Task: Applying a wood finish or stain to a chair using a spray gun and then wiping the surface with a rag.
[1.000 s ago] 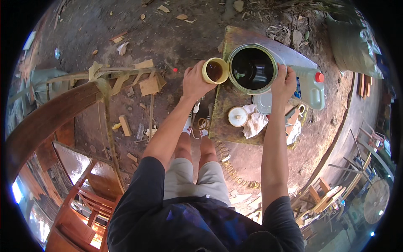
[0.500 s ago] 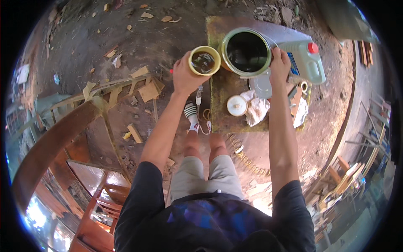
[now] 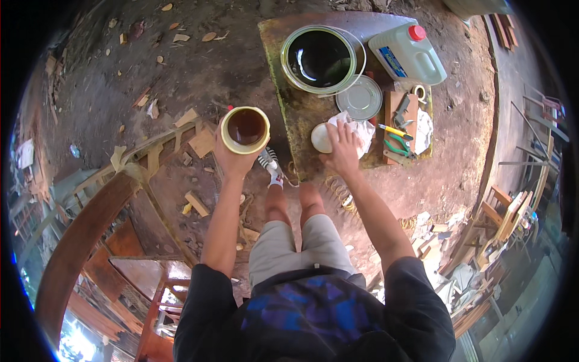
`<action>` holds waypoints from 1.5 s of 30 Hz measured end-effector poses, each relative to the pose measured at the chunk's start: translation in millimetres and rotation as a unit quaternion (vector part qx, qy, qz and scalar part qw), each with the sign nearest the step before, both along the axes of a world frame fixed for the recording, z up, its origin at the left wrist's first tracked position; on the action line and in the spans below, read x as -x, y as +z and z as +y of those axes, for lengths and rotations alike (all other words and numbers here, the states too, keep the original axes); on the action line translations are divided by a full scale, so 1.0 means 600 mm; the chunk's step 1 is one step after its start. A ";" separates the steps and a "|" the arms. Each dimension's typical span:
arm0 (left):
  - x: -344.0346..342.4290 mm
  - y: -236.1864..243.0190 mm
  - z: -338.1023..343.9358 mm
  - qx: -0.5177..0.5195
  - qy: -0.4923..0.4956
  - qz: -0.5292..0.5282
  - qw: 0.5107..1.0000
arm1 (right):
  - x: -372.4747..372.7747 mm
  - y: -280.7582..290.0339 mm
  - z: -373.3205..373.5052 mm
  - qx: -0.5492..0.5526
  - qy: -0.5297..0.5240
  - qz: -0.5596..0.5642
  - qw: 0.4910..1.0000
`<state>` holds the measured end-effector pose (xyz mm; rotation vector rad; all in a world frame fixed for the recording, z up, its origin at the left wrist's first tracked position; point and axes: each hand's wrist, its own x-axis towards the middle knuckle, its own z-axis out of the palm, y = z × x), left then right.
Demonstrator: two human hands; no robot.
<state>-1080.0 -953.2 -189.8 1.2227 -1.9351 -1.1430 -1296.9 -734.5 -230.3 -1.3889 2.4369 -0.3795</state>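
Observation:
My left hand (image 3: 231,155) is closed around a yellow-rimmed cup (image 3: 263,141) of brown liquid, seemingly the cup of a spray gun; whatever lies beneath it is hidden. On the low table, my right hand (image 3: 344,148) has its fingers bent over the right side of a round white lid (image 3: 320,139), hiding its knob. A crumpled white cloth (image 3: 363,128) lies against those fingers. Farther back stands a large can (image 3: 286,69) of dark liquid, its wire handle tipped to the right.
A clear round can lid (image 3: 360,98), a white jug with red cap (image 3: 429,67), a tape roll (image 3: 418,92), a yellow-handled cutter (image 3: 395,132) and green-handled pliers (image 3: 395,146) share the tabletop (image 3: 271,48). A coiled hose (image 3: 344,196) lies below. Wooden furniture (image 3: 84,235) stands left.
My right hand has left the large can and come down to the white lid. The can now rests farther from the cup. My left hand has drawn the cup left and nearer.

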 end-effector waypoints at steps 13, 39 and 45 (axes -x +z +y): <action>-0.052 0.014 0.061 -0.022 -0.030 0.060 0.998 | -0.031 -0.003 0.020 -0.138 0.016 -0.034 0.990; -0.025 0.065 0.097 -0.103 -0.086 0.150 0.979 | -0.199 0.268 -0.135 0.401 -0.166 -0.497 0.752; -0.041 0.039 0.101 -0.128 -0.094 0.138 0.978 | -0.155 0.297 -0.159 0.338 -0.142 -0.492 0.790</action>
